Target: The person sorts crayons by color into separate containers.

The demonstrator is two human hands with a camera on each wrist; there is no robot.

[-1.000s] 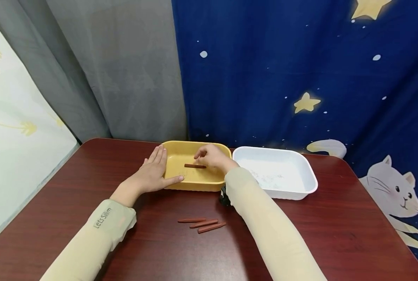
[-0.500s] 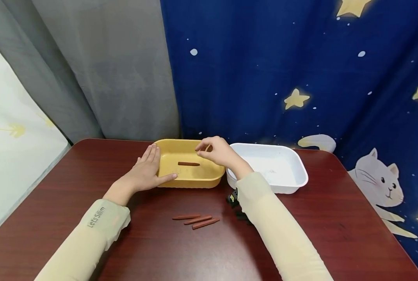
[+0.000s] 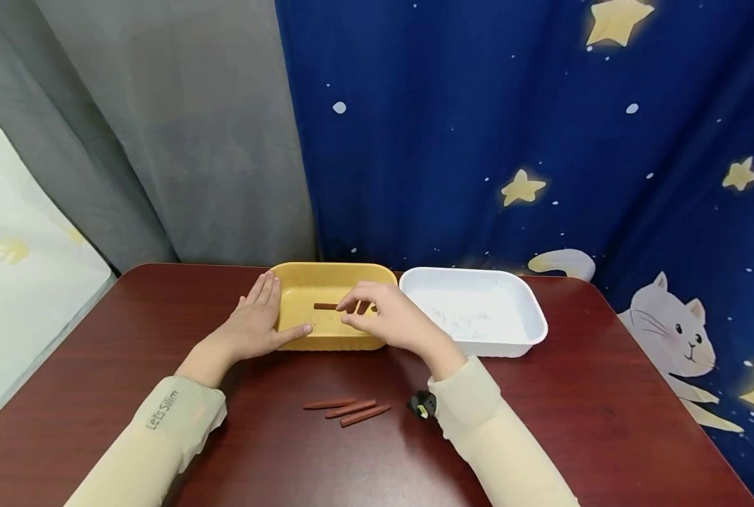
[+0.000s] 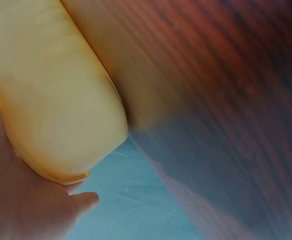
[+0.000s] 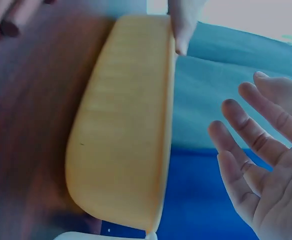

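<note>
In the head view my left hand point(image 3: 253, 325) rests on the left end of the yellow tray point(image 3: 329, 342), its fingers straight along the rim and the thumb on the near edge. Inside that tray lies a reddish-brown, pencil-like stick point(image 3: 324, 306), partly hidden behind my right hand's fingertips. My right hand point(image 3: 386, 317) hovers over the tray's right half, fingers loosely bent and holding nothing. The right wrist view shows the same right hand point(image 5: 266, 145) with spread fingers, apart from the tray's side. Three similar sticks point(image 3: 357, 408) lie on the table in front of the tray.
A white tray point(image 3: 516, 348) with dark specks on its bottom stands right beside the yellow one. Both sit near the far edge of the dark red table point(image 3: 275, 451), before a grey curtain point(image 3: 224, 141) and a blue starry curtain point(image 3: 415, 176).
My right hand has lifted from the stick in the yellow tray and come back toward me, its fingers loosening. My left hand stays on the tray. The head view has shifted slightly.
</note>
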